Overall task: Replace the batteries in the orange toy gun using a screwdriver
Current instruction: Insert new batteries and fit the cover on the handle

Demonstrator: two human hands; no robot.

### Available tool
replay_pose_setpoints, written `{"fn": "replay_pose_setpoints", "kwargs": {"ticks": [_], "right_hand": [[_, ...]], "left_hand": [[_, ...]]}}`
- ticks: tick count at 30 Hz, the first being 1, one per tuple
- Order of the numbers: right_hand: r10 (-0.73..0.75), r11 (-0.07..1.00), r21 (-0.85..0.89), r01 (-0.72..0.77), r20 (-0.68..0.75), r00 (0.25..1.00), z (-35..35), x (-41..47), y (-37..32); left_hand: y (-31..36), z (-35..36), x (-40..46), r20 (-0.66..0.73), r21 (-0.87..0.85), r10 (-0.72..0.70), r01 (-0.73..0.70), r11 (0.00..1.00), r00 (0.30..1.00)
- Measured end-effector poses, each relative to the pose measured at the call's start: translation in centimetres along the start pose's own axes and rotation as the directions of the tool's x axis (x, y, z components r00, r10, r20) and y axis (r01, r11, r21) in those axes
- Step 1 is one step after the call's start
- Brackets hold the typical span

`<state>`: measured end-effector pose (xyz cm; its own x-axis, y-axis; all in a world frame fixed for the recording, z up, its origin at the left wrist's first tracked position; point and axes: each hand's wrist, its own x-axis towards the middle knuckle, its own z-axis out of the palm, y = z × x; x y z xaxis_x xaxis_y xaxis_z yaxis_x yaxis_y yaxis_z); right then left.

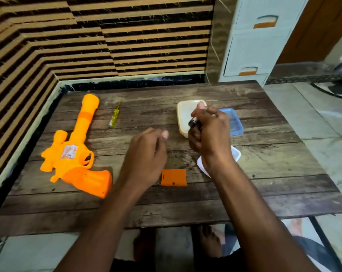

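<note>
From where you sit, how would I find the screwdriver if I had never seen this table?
Start at the wooden table and look to its far left, where the big orange toy gun lies. Just right of the gun's long barrel lies the screwdriver, touching nothing. It is the only slim thing there, with a clear yellow handle, unlike the flat orange cover near the front edge.

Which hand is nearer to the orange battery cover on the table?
Left. The left hand is just left of the orange battery cover; the right hand is farther, up and right.
</note>
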<state>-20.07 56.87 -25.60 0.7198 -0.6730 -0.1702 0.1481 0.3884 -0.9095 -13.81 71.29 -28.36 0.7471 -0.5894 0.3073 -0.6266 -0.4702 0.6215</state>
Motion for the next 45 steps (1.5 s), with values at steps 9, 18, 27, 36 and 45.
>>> {"fn": "replay_pose_setpoints", "kwargs": {"ticks": [9, 18, 27, 36, 45], "right_hand": [[-0.138, 0.879, -0.403, 0.257, 0.301, 0.944, 6.3, -2.8, 5.4], [-0.051, 0.767, -0.537, 0.353, 0.496, 0.867, 10.8, -5.1, 10.1], [-0.074, 0.454, -0.670, 0.587, 0.628, 0.774, 12.0, -6.2, 11.6], [-0.172, 0.307, -0.619, 0.723, 0.711, 0.682, 11.2, -5.0, 12.1], [-0.299, 0.386, -0.520, 0.762, 0.711, 0.637, 9.6, -4.3, 8.1]], "left_hand": [[-4.7, -8.4, -3.2, -0.274, 0.056, -0.298, 0.325, 0.944, 0.914], [-10.5, -10.3, -6.6, -0.422, -0.270, -0.754, 0.725, 0.634, 0.503], [-12.1, -9.2, -4.9, -0.352, -0.368, -0.848, 0.774, 0.515, 0.397], [-11.5, -9.3, -4.4, -0.291, -0.444, -0.885, 0.768, 0.462, 0.364], [-10.5, -9.0, -3.9, -0.110, -0.703, -0.923, 0.628, 0.334, 0.368]]}}
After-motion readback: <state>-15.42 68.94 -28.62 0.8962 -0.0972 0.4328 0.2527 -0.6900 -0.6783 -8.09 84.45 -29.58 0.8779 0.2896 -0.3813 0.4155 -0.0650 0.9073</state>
